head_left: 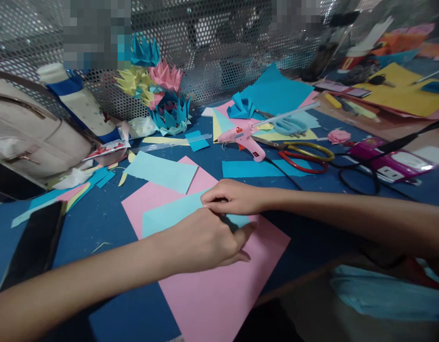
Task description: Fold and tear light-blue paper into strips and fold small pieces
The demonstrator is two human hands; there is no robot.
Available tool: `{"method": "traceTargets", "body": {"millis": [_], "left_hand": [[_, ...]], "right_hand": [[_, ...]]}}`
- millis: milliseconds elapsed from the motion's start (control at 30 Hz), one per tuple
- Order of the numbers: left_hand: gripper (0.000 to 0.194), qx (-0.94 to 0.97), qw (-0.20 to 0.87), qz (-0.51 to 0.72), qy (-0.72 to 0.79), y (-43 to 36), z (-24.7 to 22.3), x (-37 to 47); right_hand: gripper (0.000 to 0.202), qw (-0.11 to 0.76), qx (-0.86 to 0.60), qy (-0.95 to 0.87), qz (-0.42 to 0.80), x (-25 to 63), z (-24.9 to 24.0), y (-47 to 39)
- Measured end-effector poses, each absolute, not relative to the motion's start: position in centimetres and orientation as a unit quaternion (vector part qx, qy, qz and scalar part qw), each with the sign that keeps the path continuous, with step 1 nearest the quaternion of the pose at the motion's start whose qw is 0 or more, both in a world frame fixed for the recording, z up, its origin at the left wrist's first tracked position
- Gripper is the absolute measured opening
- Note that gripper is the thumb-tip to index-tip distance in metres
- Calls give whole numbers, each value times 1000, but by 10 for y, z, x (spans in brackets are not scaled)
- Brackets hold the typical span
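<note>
A light blue paper (169, 213) lies on a pink sheet (219, 299), partly hidden under both hands. My left hand (212, 240) reaches across it from the left, its fingers bent down at the paper's right end. Just behind, my right hand (233, 197) has its fingers curled and pressed together on the blue paper, close to my left hand's knuckles. What lies beneath the fingertips is hidden. Another light blue piece (162, 171) rests flat at the back of the pink sheet.
Behind the hands lie a pink glue gun (241, 137), scissors (305, 156) and a blue strip (237, 169). Folded paper flowers (166, 95) and a bottle (80, 102) stand at the back left. A black phone (36, 242) lies at the left, a magenta device (386, 159) at the right.
</note>
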State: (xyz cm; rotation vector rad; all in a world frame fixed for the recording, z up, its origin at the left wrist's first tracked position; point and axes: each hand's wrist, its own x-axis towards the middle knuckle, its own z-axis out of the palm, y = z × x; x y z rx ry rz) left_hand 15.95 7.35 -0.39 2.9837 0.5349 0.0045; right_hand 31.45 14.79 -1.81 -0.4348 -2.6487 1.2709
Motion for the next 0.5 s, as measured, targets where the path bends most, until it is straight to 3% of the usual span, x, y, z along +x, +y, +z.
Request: {"method": "traceTargets", "body": {"millis": [300, 500], "left_hand": [[40, 963, 53, -68, 254, 43, 11, 108], [36, 948, 86, -3, 307, 17, 6, 47]], "right_hand": [[36, 103, -157, -905, 381, 314, -20, 143], [35, 105, -159, -909, 371, 314, -19, 142]]}}
